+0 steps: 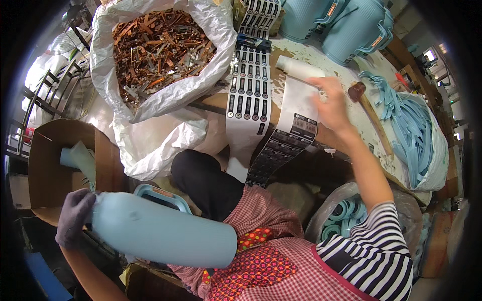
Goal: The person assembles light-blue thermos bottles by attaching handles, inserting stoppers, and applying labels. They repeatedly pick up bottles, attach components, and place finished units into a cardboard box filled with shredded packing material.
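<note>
Head view: saw left grip (74,218) clamped on jug (165,231), labels (303,125) below-left of right grip (331,104) (couldn't tell closure); perhaps risked dropping jug through one-ended hold.

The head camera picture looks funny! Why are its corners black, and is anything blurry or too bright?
In the head view, the corners are dark and the edges curve, likely from the wide fisheye lens; also there, the right hand looks smeary, a bright patch glares white, and the blue jug looks clearer.
</note>
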Motion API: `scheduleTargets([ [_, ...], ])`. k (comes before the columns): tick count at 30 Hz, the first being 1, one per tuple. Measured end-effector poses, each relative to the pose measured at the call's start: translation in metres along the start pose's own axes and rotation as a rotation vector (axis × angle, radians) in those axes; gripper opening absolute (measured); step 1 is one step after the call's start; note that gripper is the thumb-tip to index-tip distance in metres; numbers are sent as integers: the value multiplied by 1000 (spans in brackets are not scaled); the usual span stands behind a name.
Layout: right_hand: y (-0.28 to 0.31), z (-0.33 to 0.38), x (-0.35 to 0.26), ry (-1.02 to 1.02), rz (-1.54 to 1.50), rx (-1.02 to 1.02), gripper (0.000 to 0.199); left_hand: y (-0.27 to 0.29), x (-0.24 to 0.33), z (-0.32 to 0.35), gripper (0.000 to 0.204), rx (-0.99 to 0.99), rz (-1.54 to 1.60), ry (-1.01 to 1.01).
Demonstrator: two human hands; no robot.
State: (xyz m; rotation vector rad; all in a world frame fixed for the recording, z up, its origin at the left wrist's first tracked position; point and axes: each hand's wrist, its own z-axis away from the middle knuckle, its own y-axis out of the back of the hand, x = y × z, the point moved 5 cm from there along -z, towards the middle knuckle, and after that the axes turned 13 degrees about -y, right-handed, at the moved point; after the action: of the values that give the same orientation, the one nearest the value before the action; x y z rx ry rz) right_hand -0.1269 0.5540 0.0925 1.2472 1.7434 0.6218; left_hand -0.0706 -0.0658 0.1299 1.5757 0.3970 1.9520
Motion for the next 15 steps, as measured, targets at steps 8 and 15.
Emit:
scheduleTargets([
  [8,-119,-39,-105,-32,-294,-393,30,-42,-12,-32,48,5,35,-66],
  [15,-123,-38,-120,-88,-301,-356,22,-84,-78,-76,48,50,-11,-43],
])
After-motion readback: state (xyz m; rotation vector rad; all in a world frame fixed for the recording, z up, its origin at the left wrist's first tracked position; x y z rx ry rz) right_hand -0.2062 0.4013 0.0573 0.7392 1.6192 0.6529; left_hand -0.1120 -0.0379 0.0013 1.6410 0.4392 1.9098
